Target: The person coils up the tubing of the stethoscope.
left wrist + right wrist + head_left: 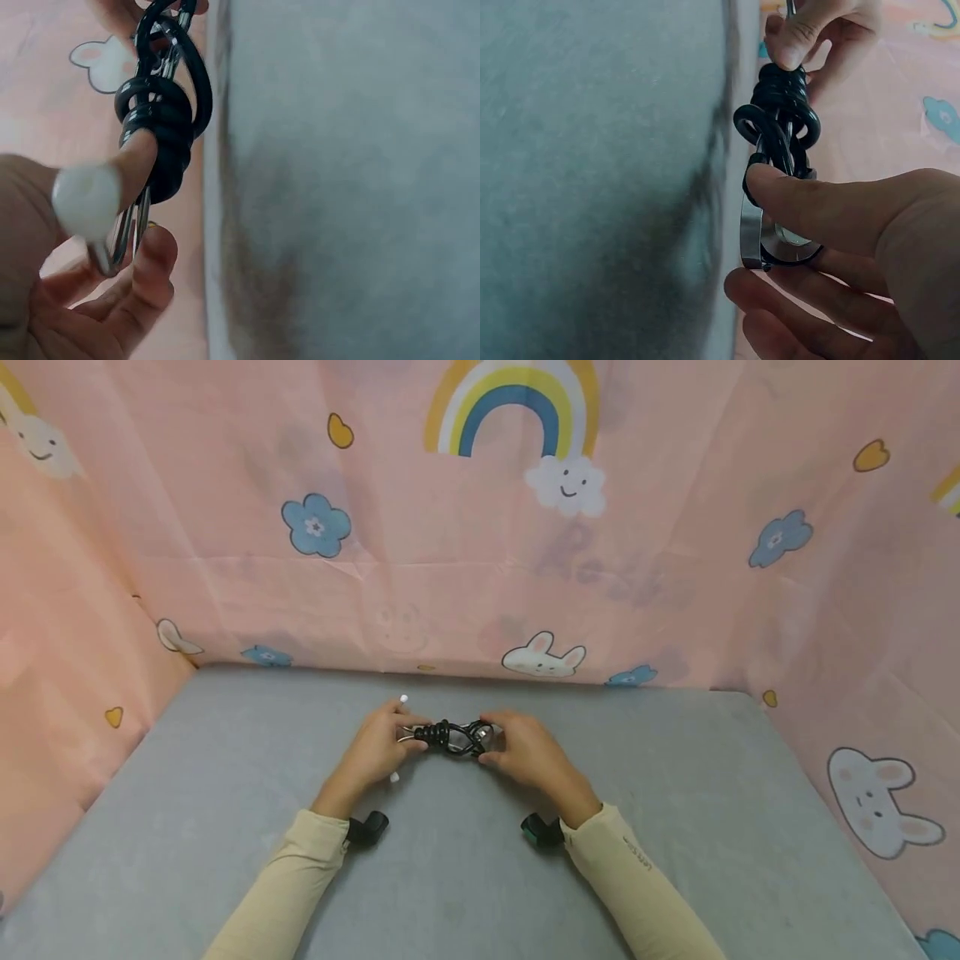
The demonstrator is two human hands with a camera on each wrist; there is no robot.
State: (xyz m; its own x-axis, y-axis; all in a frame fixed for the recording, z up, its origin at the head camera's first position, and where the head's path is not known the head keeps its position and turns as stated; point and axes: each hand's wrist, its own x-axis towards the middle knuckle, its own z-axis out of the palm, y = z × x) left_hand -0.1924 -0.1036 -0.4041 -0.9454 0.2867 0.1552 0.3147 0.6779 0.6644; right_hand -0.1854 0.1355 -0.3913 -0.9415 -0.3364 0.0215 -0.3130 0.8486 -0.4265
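Observation:
A stethoscope (454,740) is stretched sideways between both hands, over the grey table. Its black tubing (169,112) is wound in several tight coils round the metal ear tubes (124,236). My left hand (375,745) pinches the coiled end, its thumb against the coils. One white ear tip (86,199) pokes out near the left thumb; the other white ear tip (394,777) shows below the hand. At the opposite end, my right hand (528,753) holds the tubing beside the shiny metal chest piece (751,234), thumb on the black tubing and fingers beneath.
The grey tabletop (465,877) spreads under both forearms. A pink printed curtain (450,543) hangs along its back and both sides. Black wrist cameras (367,829) sit at the cuffs of the beige sleeves (288,877).

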